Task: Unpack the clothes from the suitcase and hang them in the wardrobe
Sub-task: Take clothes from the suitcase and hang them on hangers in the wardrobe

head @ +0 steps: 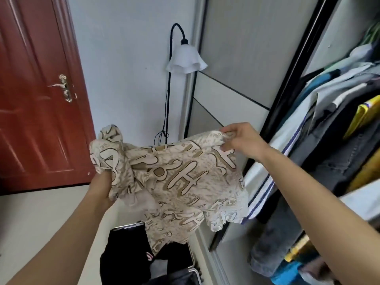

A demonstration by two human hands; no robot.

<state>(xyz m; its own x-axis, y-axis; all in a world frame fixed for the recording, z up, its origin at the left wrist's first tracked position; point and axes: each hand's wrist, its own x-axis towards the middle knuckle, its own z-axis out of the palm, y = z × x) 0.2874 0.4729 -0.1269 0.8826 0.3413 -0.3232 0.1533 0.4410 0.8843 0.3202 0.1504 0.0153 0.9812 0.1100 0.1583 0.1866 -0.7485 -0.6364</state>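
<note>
Left hand: the left hand (100,190) is clamped on a bunched fistful of cloth at the garment's left side, with the fingers buried in the folds.
Right hand: the right hand (241,139) pinches the upper right edge between thumb and fingertips.
Garment: the cream frilled-hem top printed with tan lettering (181,182) is held spread in the air between both hands. Its tail hangs over the far edge of the suitcase, just beside the wardrobe's open front.
Handling: I judge it light, limp and crease-prone. It will sag wherever it is unsupported, so I would take it at the shoulder seams or neckline. I see no hanger in either hand.
Suitcase: the open silver-rimmed suitcase (127,226) sits on the floor below, with black folded clothes (123,258) inside.
Wardrobe: the black-framed sliding wardrobe (287,95) is packed with a row of hanging shirts and jackets (329,130), so a gap looks tight.
Beyond: a black floor lamp with a white frilled shade (185,58) stands in the corner, and a red-brown panelled door (41,120) is to its left.
</note>
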